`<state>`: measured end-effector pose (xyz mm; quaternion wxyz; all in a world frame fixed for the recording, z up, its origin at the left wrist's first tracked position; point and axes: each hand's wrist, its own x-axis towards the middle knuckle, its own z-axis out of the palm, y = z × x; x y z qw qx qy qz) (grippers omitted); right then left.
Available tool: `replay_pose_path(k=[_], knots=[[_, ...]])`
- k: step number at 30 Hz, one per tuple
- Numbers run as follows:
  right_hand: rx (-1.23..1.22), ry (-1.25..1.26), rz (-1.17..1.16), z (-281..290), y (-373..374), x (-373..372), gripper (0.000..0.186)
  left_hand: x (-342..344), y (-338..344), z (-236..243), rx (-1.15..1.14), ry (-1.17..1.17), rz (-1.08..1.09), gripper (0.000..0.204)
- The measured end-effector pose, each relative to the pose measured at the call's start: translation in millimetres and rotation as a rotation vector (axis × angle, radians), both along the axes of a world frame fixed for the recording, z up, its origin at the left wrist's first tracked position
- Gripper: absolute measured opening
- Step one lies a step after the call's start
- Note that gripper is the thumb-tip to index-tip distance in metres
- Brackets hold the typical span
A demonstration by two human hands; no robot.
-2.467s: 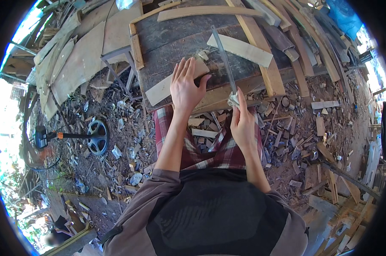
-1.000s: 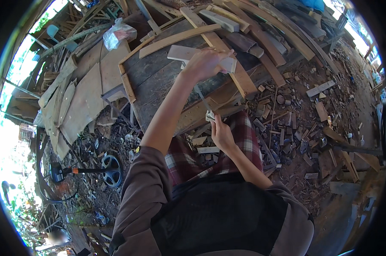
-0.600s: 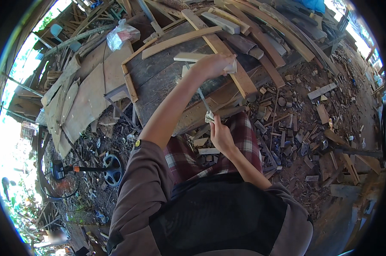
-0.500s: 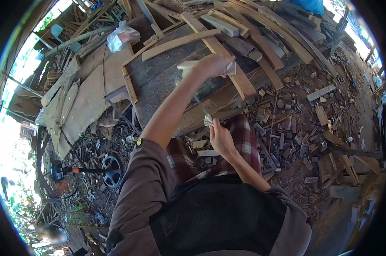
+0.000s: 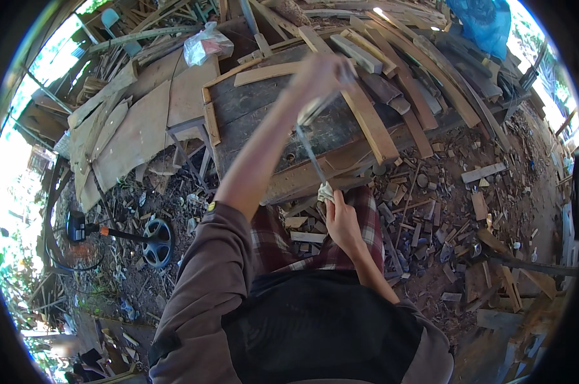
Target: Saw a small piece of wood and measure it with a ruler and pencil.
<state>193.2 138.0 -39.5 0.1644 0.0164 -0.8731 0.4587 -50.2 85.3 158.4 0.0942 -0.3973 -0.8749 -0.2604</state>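
Observation:
My left hand is over the dark wooden bench, its fingers curled but blurred by motion. What it grips is too smeared to name. A pale, light-coloured piece shows below its wrist. From there a narrow greyish strip slants down toward me. Its near end is wrapped in a whitish cloth, which my right hand pinches between thumb and fingers at the bench's front edge, above my knees.
Several planks and sticks lie on the bench's right half and back. A clear plastic bag sits at the back left beside brown sheets. Wood offcuts litter the ground. A device with a black wheel stands at left.
My left hand has moved up and away over the bench, blurring. The right hand has shifted slightly right, still pinching the wrapped end. The whole view has shifted a little.

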Motion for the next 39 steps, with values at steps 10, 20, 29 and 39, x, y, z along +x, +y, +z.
replay_pose_path(k=[10,20,29,39], knots=[[-0.137,-0.083,-0.016,-12.2,13.9,2.8,0.012,-10.6,-184.6,40.7,0.374,0.212,0.248,0.057],[-0.063,-0.083,0.001,-11.2,9.4,-1.2,0.013,13.9,-218.4,-26.2,0.599,-0.078,0.313,0.053],[-0.029,-0.069,0.020,-9.8,5.2,-2.8,0.014,-4.2,-219.7,-39.5,0.675,-0.170,0.108,0.048],[-0.008,-0.048,0.027,-15.0,6.3,-4.0,0.014,-8.2,-198.8,-51.9,0.871,-0.152,0.088,0.032]])
